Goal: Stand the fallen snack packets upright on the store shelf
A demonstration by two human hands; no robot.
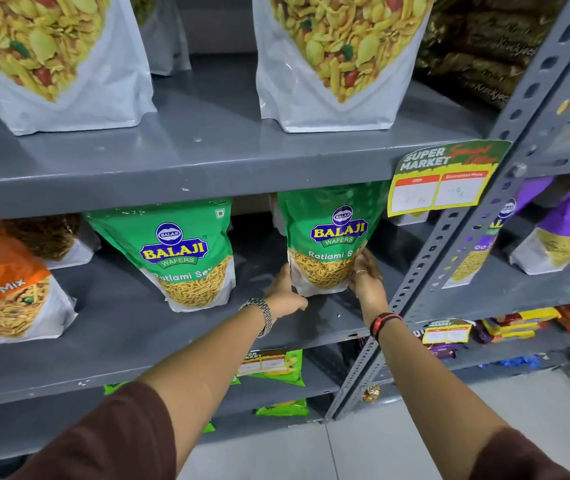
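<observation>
Dark maroon sleeves are pushed up both forearms; a linked silver metal wristwatch (263, 315) circles the left wrist, red-and-black corded bands (383, 323) the right (plus a thin silver finger ring (360, 271)).

Both arms reach forward and up, nearly straight, with dark brown sleeves pushed back to about the elbows and the forearms bare. The left hand (285, 292) is turned with its palm facing right, thumb toward the camera, its fingers (286, 276) extended and pressed flat against the left lower edge of a green packet (328, 244). A metal link watch band circles the left wrist. The right hand (366, 273) faces it, palm turned left, fingers spread and laid along the packet's right lower side, a ring showing on 1 finger. A red and black band sits on the right wrist. The 2 hands clasp the packet between them.
</observation>
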